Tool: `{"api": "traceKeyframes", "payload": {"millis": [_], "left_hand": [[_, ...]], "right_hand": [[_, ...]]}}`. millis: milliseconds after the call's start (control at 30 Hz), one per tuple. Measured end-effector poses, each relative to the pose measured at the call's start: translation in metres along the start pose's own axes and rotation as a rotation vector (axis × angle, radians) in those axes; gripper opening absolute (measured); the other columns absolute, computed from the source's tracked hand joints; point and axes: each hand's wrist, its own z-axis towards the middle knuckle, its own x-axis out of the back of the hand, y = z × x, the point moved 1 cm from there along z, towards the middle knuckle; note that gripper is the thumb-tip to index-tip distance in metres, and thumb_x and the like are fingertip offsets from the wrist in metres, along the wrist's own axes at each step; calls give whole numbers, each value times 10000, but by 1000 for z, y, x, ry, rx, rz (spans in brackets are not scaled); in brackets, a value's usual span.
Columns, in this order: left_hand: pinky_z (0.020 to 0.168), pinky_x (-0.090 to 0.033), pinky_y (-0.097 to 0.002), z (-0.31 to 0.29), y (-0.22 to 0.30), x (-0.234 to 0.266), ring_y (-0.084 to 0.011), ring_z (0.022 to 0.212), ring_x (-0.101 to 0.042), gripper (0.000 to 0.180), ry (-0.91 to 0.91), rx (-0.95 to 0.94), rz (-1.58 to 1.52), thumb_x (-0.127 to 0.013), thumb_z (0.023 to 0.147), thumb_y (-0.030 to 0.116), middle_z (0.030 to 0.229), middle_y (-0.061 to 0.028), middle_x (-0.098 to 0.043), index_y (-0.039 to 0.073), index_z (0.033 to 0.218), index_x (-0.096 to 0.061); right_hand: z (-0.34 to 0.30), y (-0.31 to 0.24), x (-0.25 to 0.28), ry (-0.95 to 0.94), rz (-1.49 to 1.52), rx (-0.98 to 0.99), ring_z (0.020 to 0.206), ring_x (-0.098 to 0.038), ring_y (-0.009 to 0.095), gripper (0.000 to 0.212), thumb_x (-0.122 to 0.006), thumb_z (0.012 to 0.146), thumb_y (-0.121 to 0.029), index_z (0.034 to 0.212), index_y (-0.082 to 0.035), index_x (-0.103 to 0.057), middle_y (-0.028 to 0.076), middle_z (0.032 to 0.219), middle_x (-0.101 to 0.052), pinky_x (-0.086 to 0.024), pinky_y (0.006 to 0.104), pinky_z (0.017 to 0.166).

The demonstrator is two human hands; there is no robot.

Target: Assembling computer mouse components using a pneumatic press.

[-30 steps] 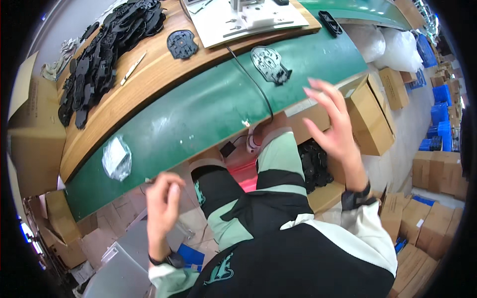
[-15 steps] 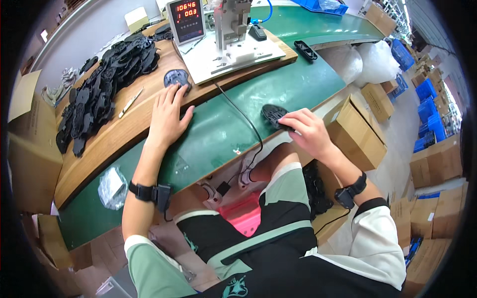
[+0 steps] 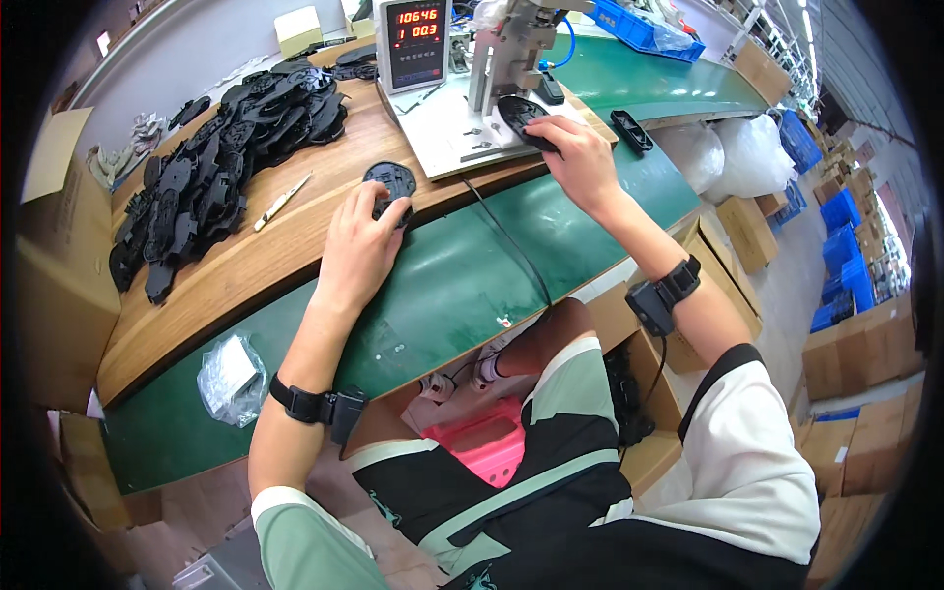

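Note:
My right hand [image 3: 582,162] is closed on the edge of an oval black plastic part [image 3: 519,120], holding it tilted over the white base plate [image 3: 433,130] of a metal press [image 3: 511,54]. To the left, my left hand [image 3: 362,241] has its thumb and fingers closed round the near edge of another oval black plastic part [image 3: 391,179]. That part is at the front of the wooden board [image 3: 295,231], beside the base plate. Its lower end is partly hidden by my fingers.
A heap of black plastic parts [image 3: 236,147] covers the board's left side, near a white pen-like tool [image 3: 283,202]. A display box [image 3: 415,44] stands by the press. A black cable [image 3: 511,241] crosses the green table [image 3: 442,305]. Cartons [image 3: 745,231] stand at right.
My right hand has carried its black part from above the table's front edge up and away, to the press. My left hand has curled its fingers and thumb onto the other part.

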Motion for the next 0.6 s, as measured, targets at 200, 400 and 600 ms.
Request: {"api": "traceKeyframes", "payload": {"millis": [200, 400, 600], "left_hand": [[1037, -500, -478, -5, -2, 0, -386, 1216, -611, 525, -26, 22, 27, -754, 822, 25, 1375, -156, -593, 110, 1328, -643], [1046, -491, -470, -2, -1, 4, -343, 1242, -604, 482, -26, 19, 18, -731, 835, 66, 1309, -137, -631, 107, 1307, -640], [1067, -487, -479, -2, -3, 6, -386, 1243, -604, 526, -43, 23, -15, -716, 844, 26, 1370, -149, -617, 90, 1358, -626]], "right_hand": [[37, 6, 27, -307, 80, -60, 1037, -718, 327, 366, -718, 740, -4, 1089, -82, -797, 105, 1078, -772, -563, 414, 946], [27, -1, 23, -283, 90, -60, 1006, -710, 343, 353, -732, 735, -50, 1079, -97, -799, 148, 1057, -754, -555, 434, 923], [17, -2, 9, -150, 43, -55, 1010, -703, 341, 320, -712, 747, -47, 1053, -96, -790, 100, 1058, -754, -543, 439, 912]]}}
